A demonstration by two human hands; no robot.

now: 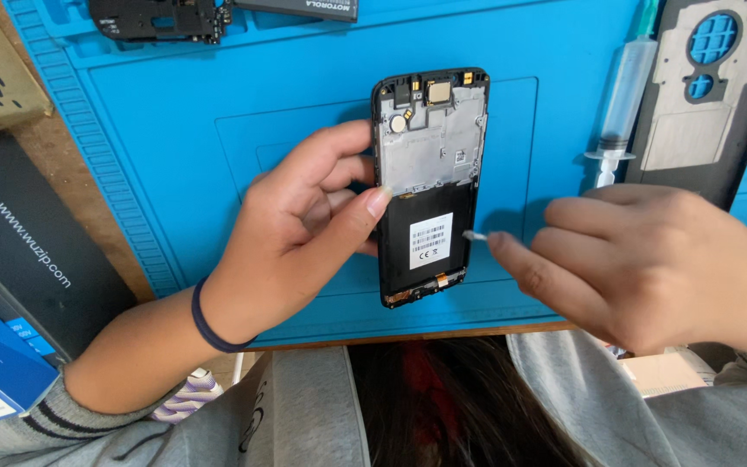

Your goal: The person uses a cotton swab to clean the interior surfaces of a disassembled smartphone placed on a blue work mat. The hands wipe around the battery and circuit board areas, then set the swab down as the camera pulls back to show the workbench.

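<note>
The left hand (291, 229) grips an opened phone (430, 186) with its rear cover off, lifted above the blue mat (175, 130). The left fingers are clamped on the phone's left edge, the thumb (352, 220) pressing onto the face where the metal shield meets the black battery (430, 238).

The phone's long axis runs away from the person, camera end far, connector end near. Its lower right edge lies just left of the right fingers.

The right hand (650, 264) is at the phone's right side. Its fingers are pinched together on a small pale tab or tool tip (475, 235), which touches or nearly touches the battery's right edge; whether it is attached to the battery cannot be told. The right hand is the nearer to that edge; the left only steadies the body.

Beyond the right fingers lie a syringe (628, 99) of clear fluid and a dark plate with blue round openings (706, 82). Beyond the left fingers, at the mat's far edge, lies a black frame part (162, 19).

Containers: closed cardboard boxes (19, 233) stand left of the left hand on the surface (62, 164); their contents are not visible.
</note>
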